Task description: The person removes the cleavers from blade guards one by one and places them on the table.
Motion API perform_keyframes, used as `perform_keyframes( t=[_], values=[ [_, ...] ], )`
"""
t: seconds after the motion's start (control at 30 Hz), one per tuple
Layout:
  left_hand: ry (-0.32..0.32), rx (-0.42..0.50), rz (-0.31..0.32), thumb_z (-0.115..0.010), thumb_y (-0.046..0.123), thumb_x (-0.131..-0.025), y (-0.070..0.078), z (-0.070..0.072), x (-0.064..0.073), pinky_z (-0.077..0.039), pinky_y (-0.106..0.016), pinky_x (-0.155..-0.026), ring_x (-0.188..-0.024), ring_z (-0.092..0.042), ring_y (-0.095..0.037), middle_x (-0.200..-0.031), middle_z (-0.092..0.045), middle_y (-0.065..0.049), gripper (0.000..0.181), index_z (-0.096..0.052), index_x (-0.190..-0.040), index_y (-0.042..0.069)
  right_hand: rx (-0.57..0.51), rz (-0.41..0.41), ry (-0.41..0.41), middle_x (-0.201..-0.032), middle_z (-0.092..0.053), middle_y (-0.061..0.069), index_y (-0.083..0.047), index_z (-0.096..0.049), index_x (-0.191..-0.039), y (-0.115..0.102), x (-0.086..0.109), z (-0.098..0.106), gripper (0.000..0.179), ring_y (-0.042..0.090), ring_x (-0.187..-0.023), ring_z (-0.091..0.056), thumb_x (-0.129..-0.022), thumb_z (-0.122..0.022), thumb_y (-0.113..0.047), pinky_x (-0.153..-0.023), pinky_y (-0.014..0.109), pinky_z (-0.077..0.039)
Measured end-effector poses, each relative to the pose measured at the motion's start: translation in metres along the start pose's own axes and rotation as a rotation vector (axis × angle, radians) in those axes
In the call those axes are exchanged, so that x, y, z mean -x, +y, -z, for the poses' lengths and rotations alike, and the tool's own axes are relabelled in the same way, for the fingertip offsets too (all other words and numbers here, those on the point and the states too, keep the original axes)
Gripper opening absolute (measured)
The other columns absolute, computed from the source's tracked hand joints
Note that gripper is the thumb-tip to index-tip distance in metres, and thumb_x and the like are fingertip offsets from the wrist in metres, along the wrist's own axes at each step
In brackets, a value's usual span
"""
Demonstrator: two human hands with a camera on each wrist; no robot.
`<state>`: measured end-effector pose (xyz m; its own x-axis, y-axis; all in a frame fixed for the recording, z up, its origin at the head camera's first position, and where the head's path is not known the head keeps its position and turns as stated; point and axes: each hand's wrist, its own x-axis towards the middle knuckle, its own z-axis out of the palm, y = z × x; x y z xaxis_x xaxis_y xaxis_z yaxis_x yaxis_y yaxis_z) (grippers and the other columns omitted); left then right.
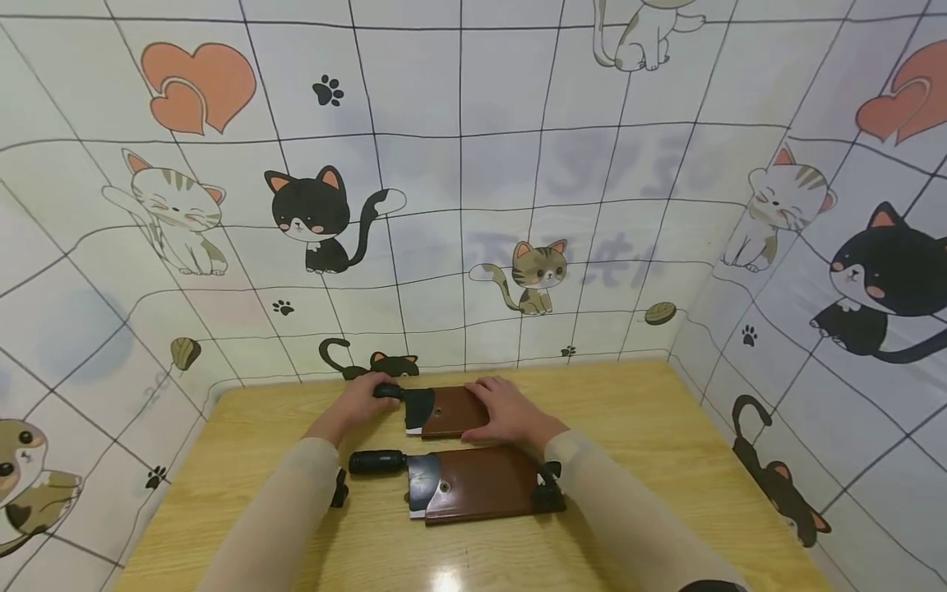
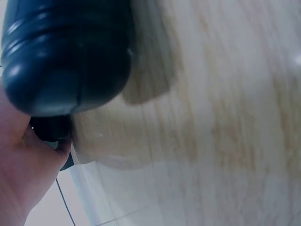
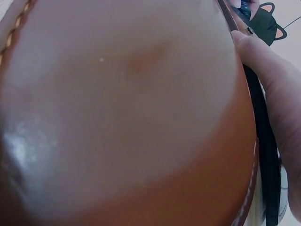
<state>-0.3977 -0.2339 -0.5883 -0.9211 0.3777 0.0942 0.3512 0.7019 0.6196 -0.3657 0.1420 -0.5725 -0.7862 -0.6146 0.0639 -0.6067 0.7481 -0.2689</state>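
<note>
Gripping with left hand point(image 1: 361, 403), fingers clamped on it: slim black handle point(image 1: 387, 390) of farther cleaver, dark broad blade in brown leather sheath point(image 1: 447, 411). Clasping that sheath's right end with right hand point(image 1: 506, 413), fingers clamped across far and near edges. Located toward back of yellow wood-grain bench point(image 1: 629, 448); cannot tell if resting or slightly raised. Nearer, roughly parallel: second cleaver with ribbed black handle point(image 1: 377, 462) and studded brown leather sheath point(image 1: 488, 487), under right wrist. Behind: white grid-lined cloth with cartoon cats point(image 1: 429, 181).
</note>
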Motion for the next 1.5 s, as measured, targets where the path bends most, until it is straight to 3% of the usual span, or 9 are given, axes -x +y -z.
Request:
perform_keyframes(
  t=[0.17, 0.4, 0.6, 0.77, 1.2, 1.5],
  values=[
    [-0.005, -0.069, -0.035, -0.082, 0.038, -0.103, 0.012, 0.006, 0.005, -0.051, -0.062, -0.096, -0.119, -0.064, -0.044, -0.130, -0.070, -0.020, 0.041, -0.072, -0.131, 0.009, -0.002, 0.028, 0.017, -0.161, -0.052, 0.010, -0.013, -0.044, -0.169, -0.001, 0.001, 0.002, 0.114, 0.033, -0.149, -0.047, -0.086, -0.072, -0.086, -0.123, 0.055, -0.036],
    [0.041, -0.129, -0.138, -0.078, 0.022, -0.104, 0.038, 0.008, 0.010, -0.054, -0.060, -0.095, -0.111, -0.066, -0.040, -0.119, -0.071, -0.016, 0.028, -0.071, -0.125, 0.005, 0.081, 0.038, 0.055, -0.163, -0.049, 0.013, -0.012, -0.043, -0.170, -0.001, 0.010, 0.008, 0.108, 0.036, -0.152, -0.044, -0.091, -0.067, -0.082, -0.124, 0.056, -0.037],
    [0.084, -0.112, -0.095, -0.080, 0.019, -0.101, 0.049, 0.011, 0.018, -0.054, -0.057, -0.098, -0.112, -0.066, -0.036, -0.118, -0.071, -0.012, 0.027, -0.074, -0.124, 0.006, 0.107, 0.071, 0.077, -0.165, -0.048, 0.018, -0.009, -0.043, -0.169, -0.010, 0.020, 0.021, 0.106, 0.041, -0.153, -0.042, -0.094, -0.067, -0.080, -0.125, 0.062, -0.033],
    [0.126, -0.085, -0.085, -0.080, 0.021, -0.102, 0.055, 0.017, 0.024, -0.054, -0.058, -0.098, -0.114, -0.065, -0.036, -0.122, -0.070, -0.012, 0.027, -0.073, -0.124, 0.007, 0.126, 0.058, 0.080, -0.166, -0.047, 0.014, -0.014, -0.039, -0.172, -0.019, 0.024, 0.036, 0.111, 0.038, -0.154, -0.042, -0.090, -0.070, -0.083, -0.125, 0.060, -0.032],
    [0.126, -0.084, -0.057, -0.079, 0.025, -0.105, 0.074, 0.030, 0.034, -0.055, -0.056, -0.095, -0.118, -0.061, -0.036, -0.127, -0.068, -0.011, 0.029, -0.072, -0.129, 0.010, 0.173, 0.059, 0.106, -0.160, -0.050, 0.008, -0.021, -0.038, -0.173, -0.028, 0.028, 0.056, 0.113, 0.032, -0.149, -0.044, -0.087, -0.069, -0.087, -0.124, 0.056, -0.036],
    [0.169, -0.102, -0.096, -0.080, 0.037, -0.105, 0.072, 0.025, 0.037, -0.055, -0.056, -0.094, -0.119, -0.063, -0.034, -0.131, -0.069, -0.009, 0.036, -0.073, -0.132, 0.013, 0.179, 0.075, 0.126, -0.157, -0.052, 0.009, -0.019, -0.043, -0.170, -0.028, 0.037, 0.062, 0.112, 0.032, -0.147, -0.046, -0.086, -0.070, -0.087, -0.123, 0.056, -0.037]
  ],
)
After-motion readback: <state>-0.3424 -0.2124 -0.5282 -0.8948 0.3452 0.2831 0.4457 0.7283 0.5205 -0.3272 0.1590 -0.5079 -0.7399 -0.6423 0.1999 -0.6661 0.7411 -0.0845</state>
